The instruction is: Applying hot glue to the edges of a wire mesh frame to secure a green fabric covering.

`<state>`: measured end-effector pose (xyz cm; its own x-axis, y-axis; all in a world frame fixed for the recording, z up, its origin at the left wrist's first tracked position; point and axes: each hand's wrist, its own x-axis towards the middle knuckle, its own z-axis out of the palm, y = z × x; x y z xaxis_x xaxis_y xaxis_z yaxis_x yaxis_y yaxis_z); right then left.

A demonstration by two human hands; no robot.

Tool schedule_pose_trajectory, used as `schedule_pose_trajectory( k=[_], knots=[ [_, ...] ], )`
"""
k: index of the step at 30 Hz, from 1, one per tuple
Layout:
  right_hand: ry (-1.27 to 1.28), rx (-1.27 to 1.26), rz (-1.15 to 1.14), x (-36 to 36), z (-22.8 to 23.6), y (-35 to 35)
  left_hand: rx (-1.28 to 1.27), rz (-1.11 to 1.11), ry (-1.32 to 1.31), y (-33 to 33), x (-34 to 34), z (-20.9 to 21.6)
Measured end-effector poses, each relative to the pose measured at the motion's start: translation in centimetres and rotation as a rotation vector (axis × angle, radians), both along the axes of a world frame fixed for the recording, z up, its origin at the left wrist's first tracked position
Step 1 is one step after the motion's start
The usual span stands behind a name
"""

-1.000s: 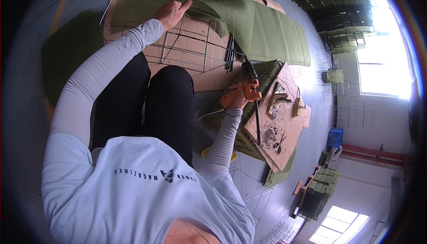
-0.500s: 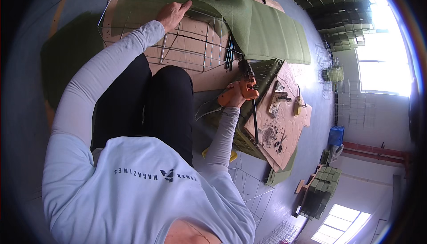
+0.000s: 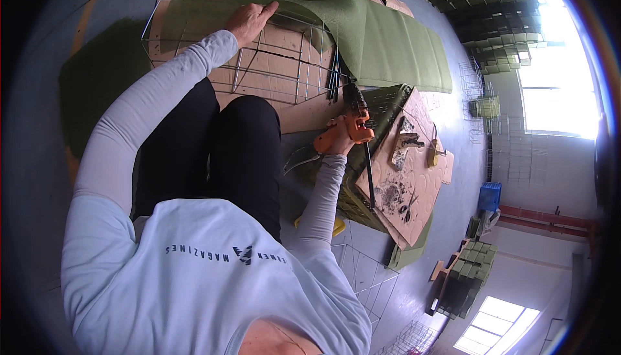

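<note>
My right hand point(image 3: 337, 140) is wrapped round an orange glue gun point(image 3: 357, 129). Its dark nozzle points away from me, by the near edge of a green fabric sheet point(image 3: 401, 48), and a black glue stick point(image 3: 370, 174) trails from its back. My left hand point(image 3: 248, 24) is closed on the lifted edge of the same fabric, thumb stretched to the right; the fingertips are hidden. Beneath the fabric and in front of it stretches a wire grid frame point(image 3: 284, 61), resting over brown cardboard point(image 3: 278, 41). Several black sticks point(image 3: 334, 75) lie at the frame's right end.
At my right, a green crate point(image 3: 352, 196) carries a stained cardboard sheet point(image 3: 414, 206) with scissors point(image 3: 407, 211), a crusted block point(image 3: 404, 145) and a yellow-handled tool point(image 3: 433, 154). A cable runs from the gun. Stacked green goods point(image 3: 475, 268) and wire panels stand farther off.
The glue gun and my right hand have shifted slightly left, and the nozzle tilts a little more to the left. My left hand and the fabric look nearly unmoved.
</note>
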<state>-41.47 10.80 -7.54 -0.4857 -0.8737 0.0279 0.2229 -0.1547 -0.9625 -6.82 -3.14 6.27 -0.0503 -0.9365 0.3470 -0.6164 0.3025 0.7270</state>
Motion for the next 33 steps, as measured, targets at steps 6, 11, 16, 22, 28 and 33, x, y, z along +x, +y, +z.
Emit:
schedule_pose_trajectory(
  k=[6,11,16,22,28,33],
  knots=[
    [-0.004,0.03,-0.006,1.0,1.6,0.3,-0.049,0.009,-0.043,0.3,0.4,-0.1],
    [-0.01,0.014,-0.009,0.1,1.6,0.7,0.085,-0.013,0.014,0.6,-0.3,1.2],
    [0.045,0.029,-0.018,3.7,4.0,1.2,-0.026,0.008,0.019,0.3,0.2,0.1],
    [0.076,0.071,-0.04,4.0,3.9,1.3,0.056,0.01,0.055,0.1,0.1,0.2],
    [-0.007,0.039,-0.014,2.4,2.6,0.9,0.007,-0.007,0.029,0.1,0.4,0.0],
    [-0.058,0.036,0.013,2.1,2.0,0.9,0.08,0.021,0.048,0.0,0.5,0.0]
  ],
)
